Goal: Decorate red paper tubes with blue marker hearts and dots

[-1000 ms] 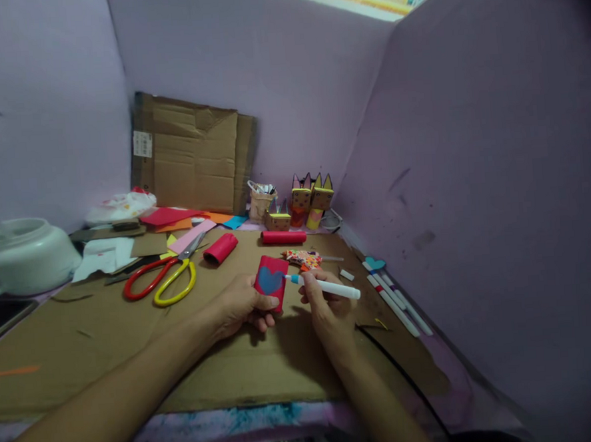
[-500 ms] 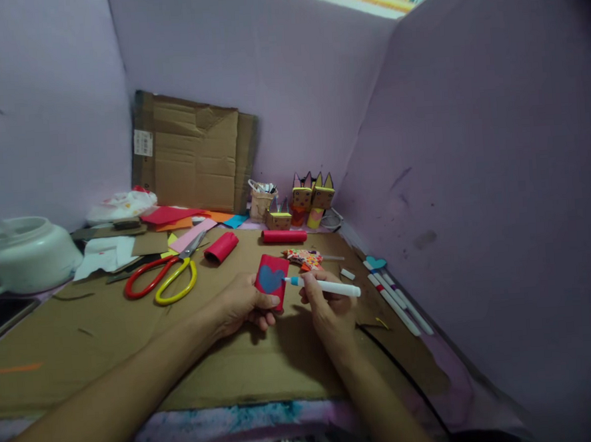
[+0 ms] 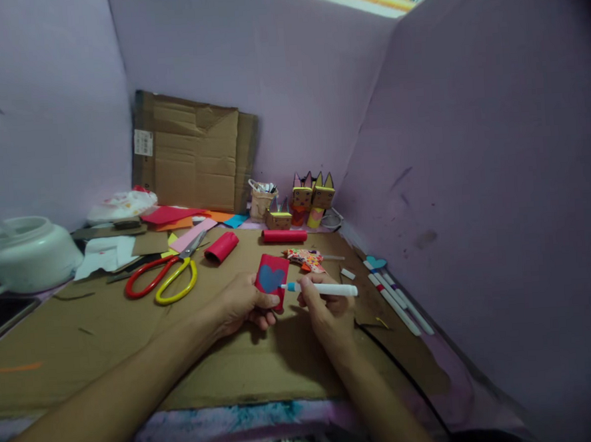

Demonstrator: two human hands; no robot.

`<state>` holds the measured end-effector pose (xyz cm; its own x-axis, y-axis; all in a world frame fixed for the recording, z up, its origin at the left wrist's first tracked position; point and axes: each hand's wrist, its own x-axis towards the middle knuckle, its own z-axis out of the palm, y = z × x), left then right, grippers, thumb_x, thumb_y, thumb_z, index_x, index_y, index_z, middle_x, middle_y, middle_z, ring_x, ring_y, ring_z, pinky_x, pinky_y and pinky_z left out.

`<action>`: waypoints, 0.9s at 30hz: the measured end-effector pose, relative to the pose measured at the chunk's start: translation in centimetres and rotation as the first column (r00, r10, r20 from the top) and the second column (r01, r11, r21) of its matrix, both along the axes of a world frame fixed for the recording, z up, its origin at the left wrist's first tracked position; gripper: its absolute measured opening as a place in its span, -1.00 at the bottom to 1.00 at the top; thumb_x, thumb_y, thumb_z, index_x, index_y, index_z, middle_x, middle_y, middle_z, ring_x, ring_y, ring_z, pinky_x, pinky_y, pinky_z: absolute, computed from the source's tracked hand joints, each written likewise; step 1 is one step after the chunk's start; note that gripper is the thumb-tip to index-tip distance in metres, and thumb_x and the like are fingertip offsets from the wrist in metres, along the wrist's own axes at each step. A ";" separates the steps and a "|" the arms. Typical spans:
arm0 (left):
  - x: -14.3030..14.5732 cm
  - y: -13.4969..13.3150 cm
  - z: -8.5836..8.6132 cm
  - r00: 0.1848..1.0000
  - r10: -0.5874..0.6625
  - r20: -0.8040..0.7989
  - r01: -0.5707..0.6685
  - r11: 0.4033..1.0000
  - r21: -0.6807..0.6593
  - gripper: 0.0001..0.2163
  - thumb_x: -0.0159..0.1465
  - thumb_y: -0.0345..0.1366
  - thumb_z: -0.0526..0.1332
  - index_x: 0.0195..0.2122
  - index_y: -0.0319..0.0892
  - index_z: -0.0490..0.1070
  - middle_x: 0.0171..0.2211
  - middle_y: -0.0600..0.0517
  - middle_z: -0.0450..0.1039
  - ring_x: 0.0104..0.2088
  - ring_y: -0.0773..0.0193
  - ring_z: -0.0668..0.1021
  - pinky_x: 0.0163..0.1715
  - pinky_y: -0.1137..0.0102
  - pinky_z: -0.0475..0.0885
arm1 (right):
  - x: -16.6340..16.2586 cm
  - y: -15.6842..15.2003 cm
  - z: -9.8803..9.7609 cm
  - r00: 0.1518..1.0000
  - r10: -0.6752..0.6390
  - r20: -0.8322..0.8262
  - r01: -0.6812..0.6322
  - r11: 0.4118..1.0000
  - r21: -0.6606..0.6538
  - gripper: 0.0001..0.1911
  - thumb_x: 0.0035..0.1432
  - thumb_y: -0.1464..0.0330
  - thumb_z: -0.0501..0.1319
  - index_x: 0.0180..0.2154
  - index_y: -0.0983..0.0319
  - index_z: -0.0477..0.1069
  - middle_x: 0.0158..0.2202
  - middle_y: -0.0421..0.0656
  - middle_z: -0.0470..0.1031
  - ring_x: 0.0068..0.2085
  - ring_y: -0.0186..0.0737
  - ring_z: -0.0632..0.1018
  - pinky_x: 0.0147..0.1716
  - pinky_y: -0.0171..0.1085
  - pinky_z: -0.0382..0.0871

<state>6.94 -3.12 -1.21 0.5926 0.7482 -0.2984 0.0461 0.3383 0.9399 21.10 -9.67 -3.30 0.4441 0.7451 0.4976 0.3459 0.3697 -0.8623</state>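
Observation:
My left hand (image 3: 247, 300) grips a red paper-covered piece (image 3: 281, 264) by its lower left side, thumb across the front. A blue heart (image 3: 270, 278) shows on its face. My right hand (image 3: 331, 305) is closed around a white marker (image 3: 337, 289) with a blue collar, held nearly level. The marker's tip meets the lower right edge of the heart. Just behind the hands lies a floral-patterned glue gun or similar shape (image 3: 305, 258), partly covered; its exact kind is unclear. A small white cap (image 3: 347, 274) rests to the right.
Scissors (image 3: 175, 282) with red and yellow handles lie left, near red rolls (image 3: 222, 248) and paper scraps (image 3: 196, 234). Several markers (image 3: 393, 305) lie along the right wall. Cardboard cat figures (image 3: 313, 196) stand behind. A white pot (image 3: 32, 254) is far left. A black cable (image 3: 399, 368) crosses the front right.
The marker and my right hand have shifted slightly left and down, moving the tip along the heart's right edge. My left hand and the red piece stay about where they were.

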 end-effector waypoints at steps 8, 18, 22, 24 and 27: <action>0.0 0.1 -0.2 1.000 -0.004 -0.011 0.004 1.000 0.010 -0.79 -0.06 -0.45 0.34 -0.43 -0.25 0.31 -0.60 0.05 0.47 -0.71 0.41 0.45 -0.77 0.58 0.34 | 0.0 0.0 0.1 0.998 -0.041 -0.037 0.041 0.999 -0.016 -0.74 0.12 0.21 0.20 -0.44 0.28 0.46 -0.64 -0.22 0.41 -0.62 -0.33 0.44 -0.64 -0.38 0.31; 0.0 0.1 -0.1 1.000 -0.010 -0.016 0.010 1.000 0.013 -0.77 -0.08 -0.41 0.36 -0.46 -0.25 0.30 -0.61 0.03 0.47 -0.71 0.41 0.44 -0.77 0.56 0.32 | -0.3 0.2 0.3 0.991 -0.061 -0.121 0.063 0.998 0.007 -0.72 0.11 0.16 0.22 -0.44 0.26 0.46 -0.63 -0.24 0.42 -0.62 -0.33 0.45 -0.64 -0.37 0.37; 0.0 0.1 -0.1 1.000 -0.011 -0.009 0.011 1.000 0.012 -0.75 -0.11 -0.38 0.38 -0.47 -0.26 0.31 -0.61 0.01 0.47 -0.71 0.40 0.44 -0.77 0.56 0.33 | -0.2 0.3 0.1 0.992 -0.052 -0.111 0.055 0.998 0.023 -0.71 0.11 0.16 0.22 -0.43 0.27 0.47 -0.63 -0.23 0.42 -0.61 -0.34 0.44 -0.65 -0.38 0.35; 0.0 0.1 -0.2 1.000 -0.012 -0.007 0.012 1.000 0.011 -0.76 -0.11 -0.38 0.37 -0.47 -0.26 0.32 -0.60 0.00 0.48 -0.71 0.40 0.44 -0.77 0.56 0.34 | -0.1 0.3 0.1 0.993 -0.057 -0.102 0.059 0.998 0.019 -0.71 0.12 0.17 0.22 -0.43 0.27 0.47 -0.63 -0.24 0.41 -0.62 -0.34 0.43 -0.66 -0.38 0.35; 0.0 0.1 -0.2 1.000 -0.008 -0.013 0.009 1.000 0.005 -0.77 -0.10 -0.41 0.36 -0.46 -0.26 0.32 -0.60 0.00 0.49 -0.71 0.39 0.44 -0.77 0.55 0.34 | -0.2 0.2 0.2 0.994 -0.066 -0.082 0.067 0.998 0.009 -0.72 0.11 0.18 0.21 -0.45 0.26 0.46 -0.64 -0.25 0.40 -0.62 -0.35 0.43 -0.66 -0.39 0.33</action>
